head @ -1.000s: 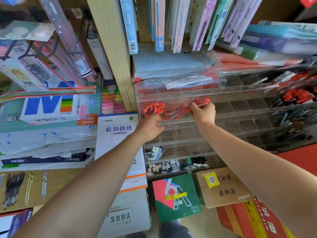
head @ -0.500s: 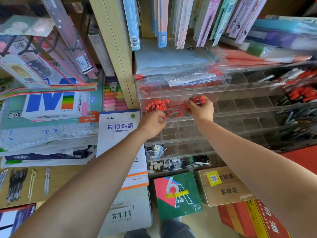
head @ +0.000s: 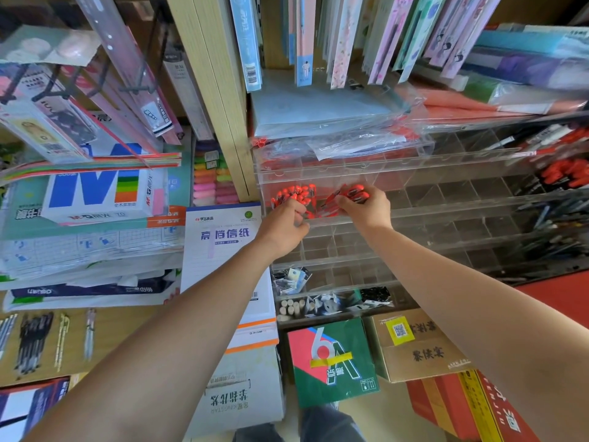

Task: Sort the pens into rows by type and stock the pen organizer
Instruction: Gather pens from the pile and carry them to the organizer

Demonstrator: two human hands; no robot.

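Far left, low: loose black pens (head: 32, 339) lie on a wooden shelf, well apart from the work. Several; not countable at this blur.

Left of centre: one lined letter-paper pad (head: 223, 244) leans just beside the organizer's left end.

Left hand (head: 282, 228): fingers curled round the lower ends of the red-capped pens (head: 294, 194), which stand bunched in the leftmost cell of an upper tier. Roughly ten caps show; exact count unreadable.

Right hand (head: 366, 207): thumb and fingers pinch a red pen bundle (head: 349, 194), tilted, at the next cell along, just beside the first bunch. Several pens; number cannot be told.

Right: one clear acrylic pen organizer (head: 446, 212), stepped tiers of small cells, most showing nothing inside. Far right cells hold more red pens (head: 564, 173) and dark pens (head: 554, 215).

Handling, as judged: pens are light, stiff and smooth-barrelled, so a loose bunch may fan out or slip. Best taken round the mid-barrel as a tight bundle, caps up, and lowered straight into a cell. The acrylic dividers look thin; forcing in an oversized bunch risks jamming.
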